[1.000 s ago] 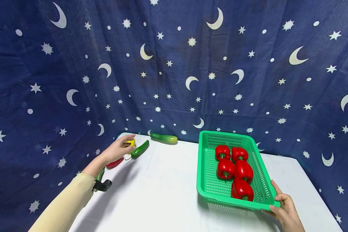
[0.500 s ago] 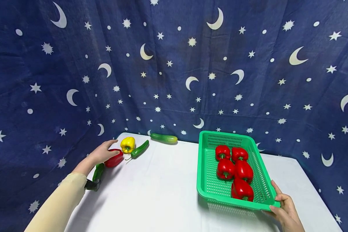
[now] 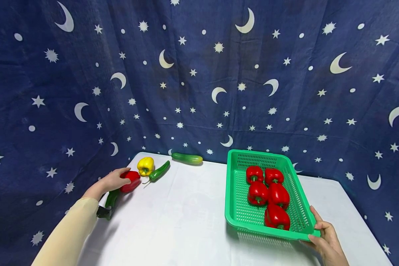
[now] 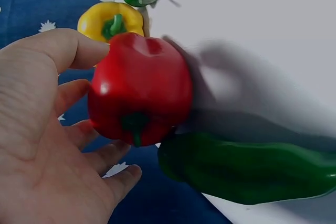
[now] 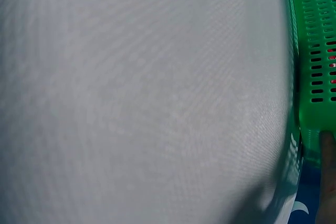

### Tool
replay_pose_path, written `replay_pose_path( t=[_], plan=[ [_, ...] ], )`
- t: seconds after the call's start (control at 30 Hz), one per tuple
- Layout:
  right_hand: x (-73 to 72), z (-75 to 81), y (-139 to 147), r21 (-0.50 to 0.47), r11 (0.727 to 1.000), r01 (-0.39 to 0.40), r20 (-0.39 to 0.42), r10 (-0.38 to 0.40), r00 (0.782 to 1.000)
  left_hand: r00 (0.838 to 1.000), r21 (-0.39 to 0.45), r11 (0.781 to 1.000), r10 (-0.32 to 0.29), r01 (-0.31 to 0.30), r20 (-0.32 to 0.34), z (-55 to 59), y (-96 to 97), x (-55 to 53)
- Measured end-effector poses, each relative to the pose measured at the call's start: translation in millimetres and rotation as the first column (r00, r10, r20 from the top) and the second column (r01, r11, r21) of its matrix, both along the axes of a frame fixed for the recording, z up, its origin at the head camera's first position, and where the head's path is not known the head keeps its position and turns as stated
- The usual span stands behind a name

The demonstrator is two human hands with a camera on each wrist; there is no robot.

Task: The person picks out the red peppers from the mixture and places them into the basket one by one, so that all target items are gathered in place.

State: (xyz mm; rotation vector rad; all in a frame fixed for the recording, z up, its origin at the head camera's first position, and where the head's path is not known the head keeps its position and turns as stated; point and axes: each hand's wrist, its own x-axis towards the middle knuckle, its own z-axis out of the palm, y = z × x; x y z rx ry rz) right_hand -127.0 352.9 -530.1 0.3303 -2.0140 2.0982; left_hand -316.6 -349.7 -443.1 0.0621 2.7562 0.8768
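At the left of the table, my left hand point(image 3: 110, 181) curls its thumb and fingers round a red bell pepper point(image 4: 142, 82). Its green stem faces the left wrist camera. A dark green vegetable point(image 4: 247, 169), long and smooth, lies right by that pepper, partly hidden by my wrist in the head view. Just beyond is a yellow bell pepper point(image 3: 145, 166), beside a green chili pepper point(image 3: 159, 171). My right hand point(image 3: 329, 240) grips the near right corner of a green plastic basket point(image 3: 229, 195), thumb on the rim. Several red bell peppers point(image 3: 258, 193) lie inside it.
A cucumber point(image 3: 187, 158) lies along the back edge of the white table point(image 3: 183, 218). Behind and at both sides hangs a dark blue curtain point(image 3: 199, 92) with moons and stars. The basket's near end is raised, casting a shadow underneath.
My left hand has drawn back from over the yellow bell pepper and green chili pepper, toward me and left, and closed round the red bell pepper. The right hand keeps its grip on the basket.
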Motion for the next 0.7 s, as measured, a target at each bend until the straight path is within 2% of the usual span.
replay_pose_path(
  t=[0.23,0.47,0.7],
  plan=[
    [0.3,1.2,-2.6,-0.009,1.000,-0.003,-0.025,0.003,1.000,0.999,0.020,0.999,0.034,-0.034,0.035,-3.2,-5.7,-1.0],
    [-0.1,0.6,-1.8,-0.003,1.000,0.018,0.026,-0.018,1.000,1.000,0.034,0.999,0.004,-0.006,0.031,0.3,-7.5,2.9],
    [0.7,1.2,-1.2,-0.018,1.000,-0.010,-0.007,0.010,1.000,0.999,0.048,0.999,-0.002,0.001,0.032,2.5,-9.3,6.6]
  ],
)
